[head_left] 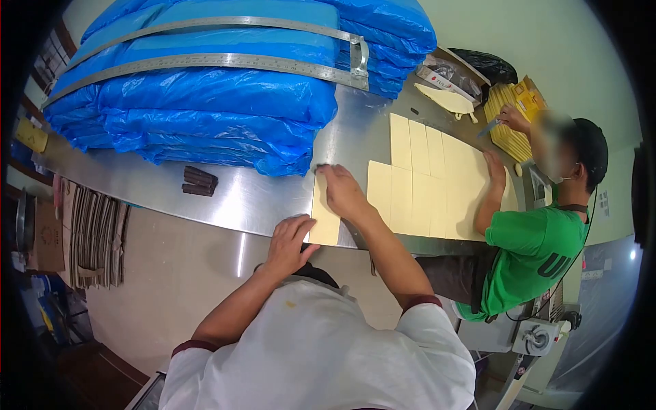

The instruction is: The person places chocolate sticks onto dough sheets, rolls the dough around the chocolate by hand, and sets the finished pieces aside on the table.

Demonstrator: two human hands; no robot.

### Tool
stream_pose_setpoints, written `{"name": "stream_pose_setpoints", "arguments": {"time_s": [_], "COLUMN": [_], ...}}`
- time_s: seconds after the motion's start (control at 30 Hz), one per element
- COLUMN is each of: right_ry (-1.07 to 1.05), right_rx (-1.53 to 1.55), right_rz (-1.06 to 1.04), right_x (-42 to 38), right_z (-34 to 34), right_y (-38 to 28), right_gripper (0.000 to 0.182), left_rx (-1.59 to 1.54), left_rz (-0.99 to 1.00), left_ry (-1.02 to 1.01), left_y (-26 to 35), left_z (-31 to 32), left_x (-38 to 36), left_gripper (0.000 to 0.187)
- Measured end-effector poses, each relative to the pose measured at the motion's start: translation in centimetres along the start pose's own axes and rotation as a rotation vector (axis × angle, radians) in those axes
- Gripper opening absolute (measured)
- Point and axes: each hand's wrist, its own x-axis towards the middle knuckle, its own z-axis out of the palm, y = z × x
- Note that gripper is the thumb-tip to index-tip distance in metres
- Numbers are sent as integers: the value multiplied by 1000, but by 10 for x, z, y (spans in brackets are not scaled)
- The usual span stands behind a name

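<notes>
Where R hand [344,195] touches, strip [325,225] lies partly under (L hand [288,244] alongside).

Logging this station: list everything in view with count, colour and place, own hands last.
Strip: one, pale yellow, table's near edge
Flat pieces: several, pale yellow, right of strip
Scrap: one, pale yellow, by the carton
Sticks: a few, dark brown, left of strip
Table: one, silver, centre
Wrapped bundles: several, blue, table's left side
Ruled frame: one, silver, atop the bundles
Carton: one, white, table's far right
Bag: one, black, beside the carton
Packaging: count unclear, yellow, table's right end
Cardboard: many sheets, brown, lower left
Co-worker: one, green shirt, right
Shirt: one, white, bottom centre
Left hand: one, bare, strip's left edge
Right hand: one, bare, strip's far end
</notes>
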Motion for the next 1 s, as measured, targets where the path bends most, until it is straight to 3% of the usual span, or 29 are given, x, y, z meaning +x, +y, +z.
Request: {"name": "stream_pose_setpoints", "arguments": {"time_s": [0.03,0.13,0.23,0.33,0.37,0.57,0.67,1.0], "right_ry": [-94,-69,73,-64,-66,-147,-85,-126], "right_rx": [31,42,383,81,-7,135,34,78], "right_rz": [127,209,242,274,184,338,236,397], "right_x": [1,6,10,2,-3,5,-11,-10], "right_z": [2,10,-1,-10,2,-31,-10,-24], "right_y": [-3,5,17,5,11,8,21,19], "right_gripper": [48,48,42,42,43,46,44,41], "left_rx": [30,71,66,61,58,46,73,59], "left_rz": [15,27,25,10,6,19,14,29], "left_ry": [0,-19,-24,-24,-30,-18,-19,-28], "left_y": [0,1,2,1,2,-1,1,0], "left_z": [0,0,0,0,0,3,1,1], "left_x": [0,0,0,1,1,0,1,0], "left_gripper": [62,57,55,53,53,52,52,52]}}
